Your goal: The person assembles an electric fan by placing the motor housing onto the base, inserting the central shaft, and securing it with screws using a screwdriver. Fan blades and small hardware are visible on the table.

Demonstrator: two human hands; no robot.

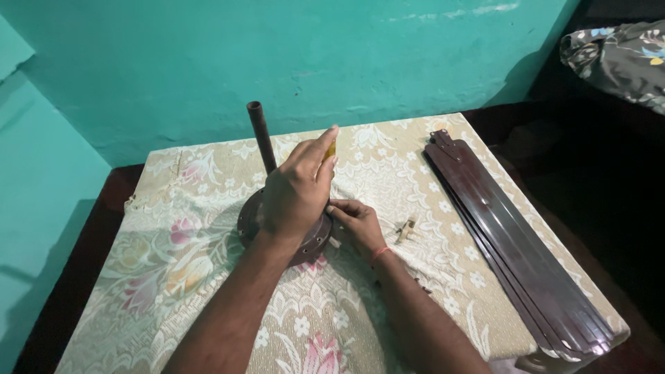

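Note:
A dark brown ceiling fan motor (pixel 313 244) lies flat on the cloth-covered table (pixel 208 277), its down rod (pixel 262 135) standing upright. My left hand (pixel 296 192) is above the motor, closed around a yellow-handled screwdriver (pixel 331 149) that points down; the tip is hidden behind the hand. My right hand (pixel 357 223), with a red thread on the wrist, grips the motor's right rim with its fingertips. Whether it also pinches a small part there is hidden.
A stack of long dark brown fan blades (pixel 512 242) lies along the table's right side. A few small pale metal parts (pixel 406 229) sit just right of my right hand. A teal wall stands behind the table; patterned fabric (pixel 620 59) lies at the far right.

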